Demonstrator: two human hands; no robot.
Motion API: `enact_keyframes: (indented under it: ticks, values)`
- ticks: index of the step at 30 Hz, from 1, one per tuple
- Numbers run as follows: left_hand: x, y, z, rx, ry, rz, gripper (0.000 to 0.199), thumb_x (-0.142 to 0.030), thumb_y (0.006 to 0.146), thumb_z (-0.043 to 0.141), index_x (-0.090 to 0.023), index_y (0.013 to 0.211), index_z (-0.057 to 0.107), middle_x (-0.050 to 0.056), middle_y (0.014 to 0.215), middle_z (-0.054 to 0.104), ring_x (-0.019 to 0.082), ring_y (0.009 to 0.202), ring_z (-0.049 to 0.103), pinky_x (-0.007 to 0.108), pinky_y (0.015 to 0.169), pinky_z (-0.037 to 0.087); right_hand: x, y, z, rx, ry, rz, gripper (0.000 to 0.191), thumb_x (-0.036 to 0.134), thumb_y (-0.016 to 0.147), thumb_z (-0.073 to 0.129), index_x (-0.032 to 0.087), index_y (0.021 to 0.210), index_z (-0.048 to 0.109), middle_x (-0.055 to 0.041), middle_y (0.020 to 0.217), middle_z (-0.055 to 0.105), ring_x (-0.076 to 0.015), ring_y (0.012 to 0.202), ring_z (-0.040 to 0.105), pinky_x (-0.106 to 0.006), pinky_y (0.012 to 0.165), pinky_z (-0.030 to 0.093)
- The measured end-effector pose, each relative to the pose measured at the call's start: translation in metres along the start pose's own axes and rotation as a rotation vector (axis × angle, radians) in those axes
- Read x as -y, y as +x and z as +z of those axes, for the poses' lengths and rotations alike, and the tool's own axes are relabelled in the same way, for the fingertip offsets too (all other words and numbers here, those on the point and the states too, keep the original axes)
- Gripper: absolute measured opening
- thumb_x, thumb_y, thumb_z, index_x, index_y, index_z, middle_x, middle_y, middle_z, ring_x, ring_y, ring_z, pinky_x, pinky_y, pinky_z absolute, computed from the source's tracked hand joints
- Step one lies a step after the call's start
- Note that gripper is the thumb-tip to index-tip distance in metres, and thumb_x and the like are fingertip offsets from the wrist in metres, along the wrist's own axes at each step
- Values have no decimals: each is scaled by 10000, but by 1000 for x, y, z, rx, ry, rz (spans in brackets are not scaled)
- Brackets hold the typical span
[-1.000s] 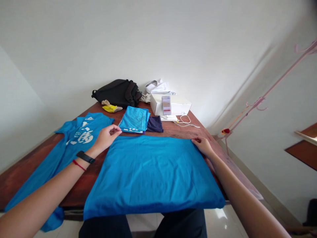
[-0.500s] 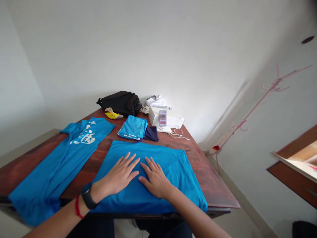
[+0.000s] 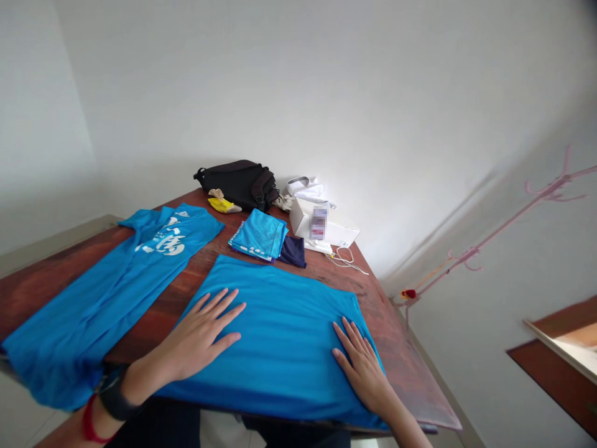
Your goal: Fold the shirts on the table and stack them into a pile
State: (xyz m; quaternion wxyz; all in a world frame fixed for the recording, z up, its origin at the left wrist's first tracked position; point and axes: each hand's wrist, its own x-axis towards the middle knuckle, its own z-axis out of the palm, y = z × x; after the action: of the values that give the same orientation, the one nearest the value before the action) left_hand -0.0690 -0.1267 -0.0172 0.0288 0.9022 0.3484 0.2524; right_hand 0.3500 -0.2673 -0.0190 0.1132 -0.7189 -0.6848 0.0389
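A blue cloth (image 3: 284,323) is spread flat at the front of the wooden table. My left hand (image 3: 198,339) lies on its left part, fingers spread. Near the cloth's right edge rests my right hand (image 3: 361,364), palm down with fingers apart. To the left, a blue shirt with white print (image 3: 116,280) lies lengthwise, its lower end hanging over the table's front edge. Behind the spread cloth sits a stack of folded blue clothes (image 3: 259,233), with a dark folded cloth (image 3: 293,251) beside it.
On the wooden table (image 3: 392,336), a black bag (image 3: 236,183), a yellow item (image 3: 222,204), a white box (image 3: 340,233), white fabric (image 3: 305,186) and a white cable (image 3: 346,258) stand toward the back. A pink coat rack (image 3: 508,224) is at the right.
My hands have moved apart over the cloth, the left one leftward and the right one toward the right edge. The cloth's middle looks smoother. The view has shifted slightly.
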Motion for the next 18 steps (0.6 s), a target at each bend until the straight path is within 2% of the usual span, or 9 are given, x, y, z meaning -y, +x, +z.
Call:
enact_keyframes:
  ticks: [4,6,8,10,12,14,18]
  values:
    - [0,-3,-10,-48,-73,-29,481,-509,970,603,-394,1437,600,22,1533,547,337,1409,518,513,1157,455,-20,-19,-1,-121,38,-20,545,546,1034,426,353,1541,483,-27,1653,368,-364,1521,332,-624,1203,345]
    - [1,-13,-20,-76,-111,-17,442,-470,977,597,-421,1415,617,0,1456,625,310,1376,559,467,1139,493,-31,-36,1,-163,43,-100,533,524,1027,445,388,1541,477,-24,1636,401,-373,1484,400,-603,1164,418]
    - [2,-31,-29,-97,-120,8,473,-435,971,606,-463,1442,574,-31,1416,654,281,1349,588,408,1115,528,-44,-58,7,-149,25,-204,656,552,976,545,416,1592,367,-32,1643,385,-399,1456,434,-584,1112,483]
    - [4,-55,-32,-104,-82,36,581,-420,942,642,-480,1500,494,-50,1449,625,271,1336,599,371,1089,551,-59,-79,17,-179,-33,-272,904,598,865,691,407,1632,254,-66,1653,358,-448,1428,453,-592,1063,521]
    - [6,-80,-29,-107,3,71,684,-434,895,686,-470,1534,447,-44,1511,568,293,1339,594,384,1072,562,-74,-98,30,-268,-112,-280,1002,554,813,757,411,1640,210,-80,1657,343,-479,1395,481,-607,1018,546]
    - [10,-100,-21,-109,115,99,734,-415,871,680,-455,1555,417,-29,1552,523,327,1351,579,437,1060,566,-88,-111,44,-367,-163,-241,951,451,844,726,443,1634,197,-56,1663,330,-481,1369,510,-615,981,562]
    - [16,-119,-4,-187,285,66,739,-261,909,519,-431,1602,328,-3,1576,495,328,1365,564,489,1057,546,-99,-121,61,-502,-187,-197,910,365,863,665,480,1627,183,-21,1657,340,-490,1321,557,-663,938,559]
